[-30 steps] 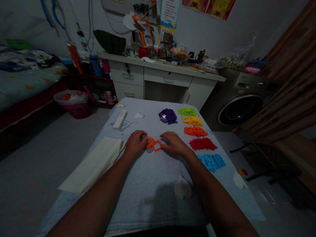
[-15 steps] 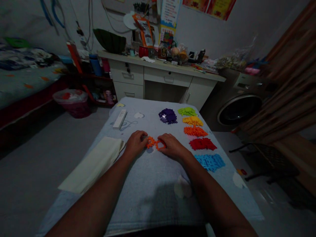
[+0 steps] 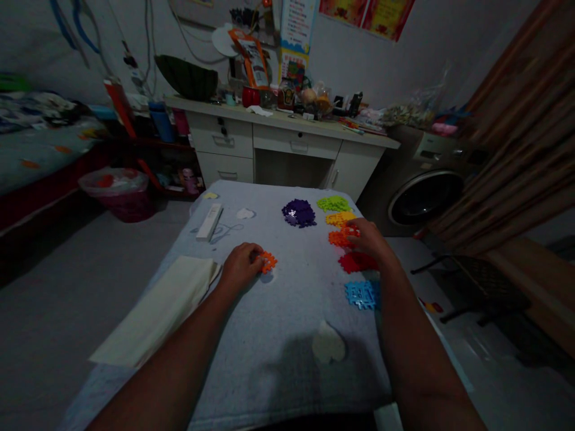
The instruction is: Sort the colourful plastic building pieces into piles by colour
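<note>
My left hand (image 3: 243, 263) pinches an orange toothed plastic piece (image 3: 268, 262) over the middle of the cloth-covered table. The piece has notched edges like an interlocking building block. On the right, my right hand (image 3: 366, 236) reaches over the pile of orange pieces (image 3: 339, 239), fingers apart and curved down at it. Whether a piece is between those fingertips is too small to make out. The hand and forearm partly cover the red pile (image 3: 354, 261) and the blue pile (image 3: 359, 294). Beyond lie a yellow pile (image 3: 336, 219) and a lime-green pile (image 3: 333, 203).
A dark purple pile (image 3: 299, 213) lies toward the table's far side. To the left are a long white box (image 3: 209, 222) and a folded cream cloth (image 3: 157, 311). Behind the table stand a white desk (image 3: 274, 129) and a washing machine (image 3: 413, 173).
My right hand has left the orange piece near my left hand and moved right to the orange pile. My left hand still holds its piece. The view has shifted slightly.
</note>
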A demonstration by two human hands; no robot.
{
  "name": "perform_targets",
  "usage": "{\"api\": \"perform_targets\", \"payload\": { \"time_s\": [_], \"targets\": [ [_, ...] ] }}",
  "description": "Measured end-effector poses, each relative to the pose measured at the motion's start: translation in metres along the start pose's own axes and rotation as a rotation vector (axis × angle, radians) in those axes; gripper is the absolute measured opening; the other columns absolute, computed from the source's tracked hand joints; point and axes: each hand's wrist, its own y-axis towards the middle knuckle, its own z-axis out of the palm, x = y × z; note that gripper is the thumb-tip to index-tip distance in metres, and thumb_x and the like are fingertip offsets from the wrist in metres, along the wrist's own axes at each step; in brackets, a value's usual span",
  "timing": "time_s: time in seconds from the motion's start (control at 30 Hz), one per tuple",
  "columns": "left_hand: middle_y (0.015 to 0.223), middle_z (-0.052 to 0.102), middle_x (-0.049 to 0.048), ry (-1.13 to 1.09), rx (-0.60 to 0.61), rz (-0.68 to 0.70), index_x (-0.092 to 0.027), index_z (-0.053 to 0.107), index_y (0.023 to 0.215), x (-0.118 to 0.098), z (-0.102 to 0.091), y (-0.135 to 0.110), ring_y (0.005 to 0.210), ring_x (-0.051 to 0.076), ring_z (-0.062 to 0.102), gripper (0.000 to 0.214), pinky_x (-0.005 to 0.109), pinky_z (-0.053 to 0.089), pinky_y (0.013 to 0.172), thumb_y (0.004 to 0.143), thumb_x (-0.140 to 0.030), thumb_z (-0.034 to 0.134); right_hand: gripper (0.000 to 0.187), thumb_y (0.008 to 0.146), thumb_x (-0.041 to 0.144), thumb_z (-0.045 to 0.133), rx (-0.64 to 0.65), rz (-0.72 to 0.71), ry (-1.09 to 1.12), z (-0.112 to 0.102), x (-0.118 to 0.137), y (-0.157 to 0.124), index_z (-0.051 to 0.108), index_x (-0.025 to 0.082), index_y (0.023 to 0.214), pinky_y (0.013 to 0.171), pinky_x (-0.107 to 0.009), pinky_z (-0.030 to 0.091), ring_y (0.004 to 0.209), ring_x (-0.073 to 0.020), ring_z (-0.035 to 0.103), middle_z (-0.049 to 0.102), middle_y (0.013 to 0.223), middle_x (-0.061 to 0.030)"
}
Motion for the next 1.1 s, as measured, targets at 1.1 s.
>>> {"api": "perform_targets", "payload": {
  "time_s": [1.1],
  "targets": [
    [0.093,0.068,0.0059,-0.081,-0.044,-0.029,-0.020,0.065,0.097,0.001,-0.001,0.000,0.086,0.021,0.063,0.027,0.034,0.049,0.079,0.078,-0.021,0.046,0.032,0.085,0.014,0.058,0.006,-0.037,0.283,0.023,0.070,-0.012,0.066,0.015,0.115,0.096,-0.036,0.048,0.107,-0.0206,0.064,0.068,0.117,-0.0114]
  ]
}}
